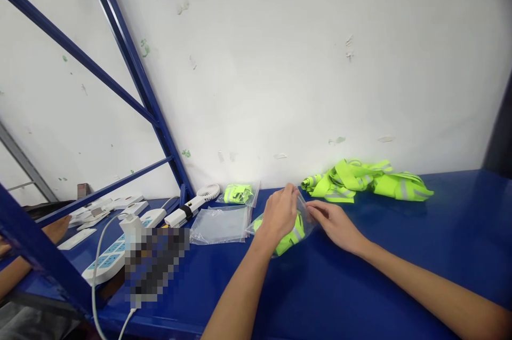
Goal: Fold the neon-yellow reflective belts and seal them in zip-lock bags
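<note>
At blue table [352, 281], hands [279, 213] holding bag [296, 234]

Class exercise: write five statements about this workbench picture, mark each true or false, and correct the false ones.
1. The left hand and right hand both hold a clear plastic bag with neon-yellow reflective straps inside. True.
2. The handheld fan is right of the hands. False: the handheld fan lies to their left.
3. A loose pile of straps lies by the wall, unbagged. True.
4. Nothing is plugged into the power strip. False: a white adapter sits in the power strip.
5. The tabletop is white. False: the tabletop is blue.
</note>
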Demonstrator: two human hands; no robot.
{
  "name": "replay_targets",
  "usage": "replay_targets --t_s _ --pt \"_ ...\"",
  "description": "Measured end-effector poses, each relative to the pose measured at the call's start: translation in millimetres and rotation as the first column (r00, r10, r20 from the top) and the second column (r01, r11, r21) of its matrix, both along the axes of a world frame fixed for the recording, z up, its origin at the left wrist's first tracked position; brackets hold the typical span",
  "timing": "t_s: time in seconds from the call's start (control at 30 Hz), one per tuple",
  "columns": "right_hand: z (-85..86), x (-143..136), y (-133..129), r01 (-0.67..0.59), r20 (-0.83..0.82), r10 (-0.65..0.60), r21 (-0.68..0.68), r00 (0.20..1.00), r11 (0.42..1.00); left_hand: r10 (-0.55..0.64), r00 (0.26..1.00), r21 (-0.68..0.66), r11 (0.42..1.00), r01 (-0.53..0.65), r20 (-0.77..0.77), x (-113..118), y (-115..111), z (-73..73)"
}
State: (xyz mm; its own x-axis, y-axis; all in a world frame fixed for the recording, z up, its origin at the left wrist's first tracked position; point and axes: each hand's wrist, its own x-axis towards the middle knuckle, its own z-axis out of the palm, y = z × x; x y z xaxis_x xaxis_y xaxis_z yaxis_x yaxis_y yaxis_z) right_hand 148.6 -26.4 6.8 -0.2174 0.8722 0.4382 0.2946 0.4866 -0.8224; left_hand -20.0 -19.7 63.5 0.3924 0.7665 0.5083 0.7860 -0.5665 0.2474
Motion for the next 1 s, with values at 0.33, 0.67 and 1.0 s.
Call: replay_targets --t_s 0.33,0.67,1.0 --pt "-5.2 3.6 10.3 -0.066 -0.134 0.045 -0.156 0.99 0.986 -0.168 0.975 -0.061 0.982 0.178 0.145 -3.1 11.6 -13.5" --pt "-7.6 3.9 10.1 -0.052 -0.158 0.018 -0.216 0.987 0.975 -0.125 0.974 -0.094 0.985 0.145 0.19 -3.3 18.0 -19.2" --pt "-2.0 0.1 3.5 -0.008 -0.17 -0.027 -0.204 0.985 0.979 -0.108 0.976 -0.099 0.987 0.129 0.19 -3.3 13.1 -15.6"
